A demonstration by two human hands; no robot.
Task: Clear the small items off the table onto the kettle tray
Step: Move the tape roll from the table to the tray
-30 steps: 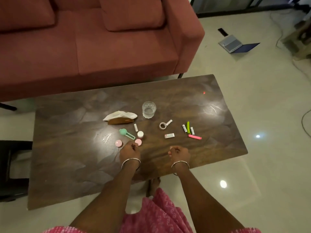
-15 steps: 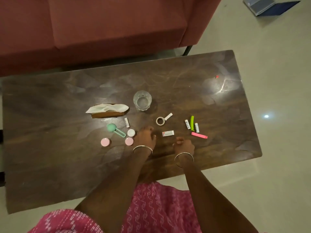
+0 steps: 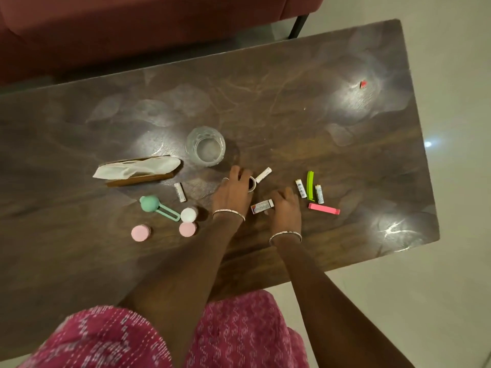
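Both hands have slid farther out over the table (image 3: 292,102) since a moment ago. Now the left hand (image 3: 233,193) curls its grip around the small tape ring (image 3: 252,184), and the right hand (image 3: 285,208) pinches the little white box (image 3: 261,206), likely to gather two things at once. No kettle tray shows.

Left hand (image 3: 233,192) on tape roll (image 3: 252,184), right hand (image 3: 285,211) touching small box (image 3: 261,206).
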